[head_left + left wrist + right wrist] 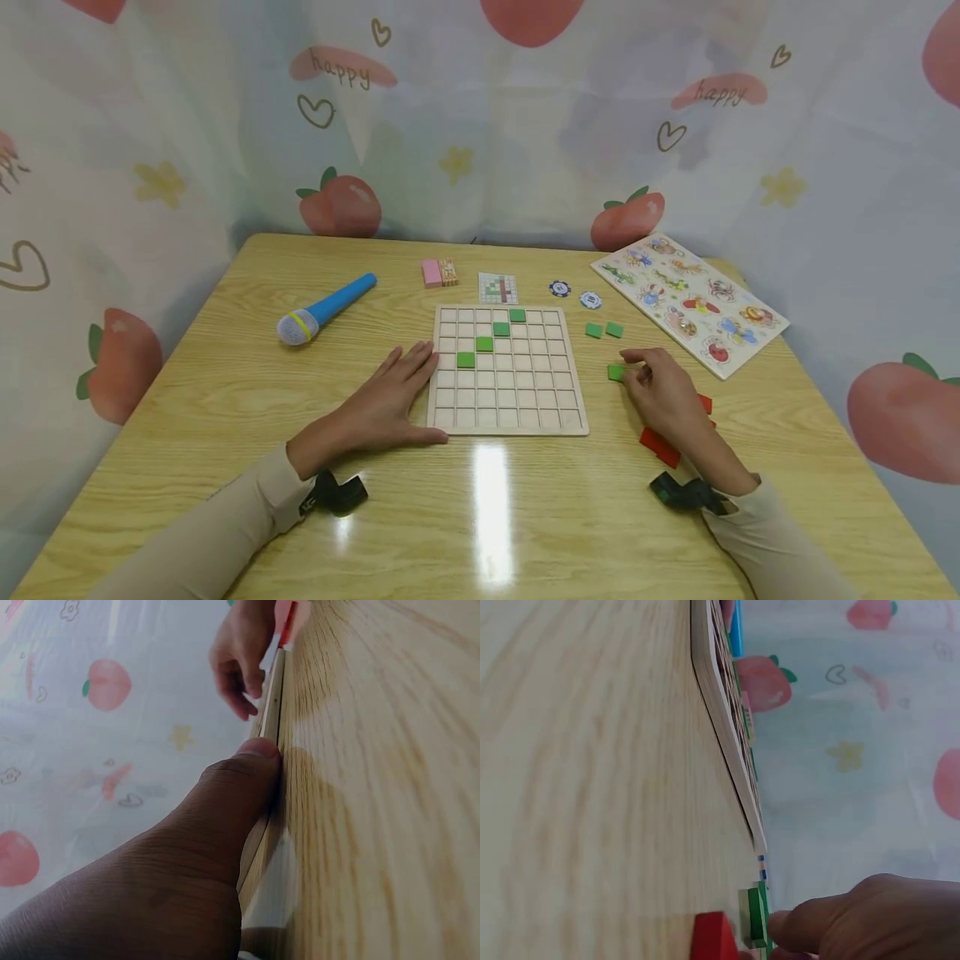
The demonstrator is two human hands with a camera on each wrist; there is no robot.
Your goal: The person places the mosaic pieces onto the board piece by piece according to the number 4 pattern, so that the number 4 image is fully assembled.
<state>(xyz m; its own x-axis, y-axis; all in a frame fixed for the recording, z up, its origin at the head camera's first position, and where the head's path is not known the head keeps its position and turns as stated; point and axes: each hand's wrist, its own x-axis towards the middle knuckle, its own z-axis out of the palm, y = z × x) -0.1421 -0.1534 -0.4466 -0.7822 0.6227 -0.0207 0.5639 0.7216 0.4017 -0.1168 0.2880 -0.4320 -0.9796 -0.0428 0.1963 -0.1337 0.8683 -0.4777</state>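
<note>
A wooden grid board (507, 433) lies in the middle of the table, with several green tiles (484, 343) set diagonally in its cells. My left hand (386, 398) rests against the board's left edge, fingers extended and thumb at the near corner; the left wrist view shows the thumb (225, 795) along the edge. Right of the board, my right hand (663, 392) is bent over a loose green tile (616, 372). In the right wrist view its thumb (802, 922) meets that green tile (756, 919). Red tiles (660, 446) lie partly hidden beneath this hand.
Two more green tiles (593, 331) lie beyond the right hand. Behind the board are a small patterned card (498, 288), a pink box (438, 272) and two poker chips (590, 300). A toy microphone (326, 310) lies left, an animal puzzle board (690, 304) back right.
</note>
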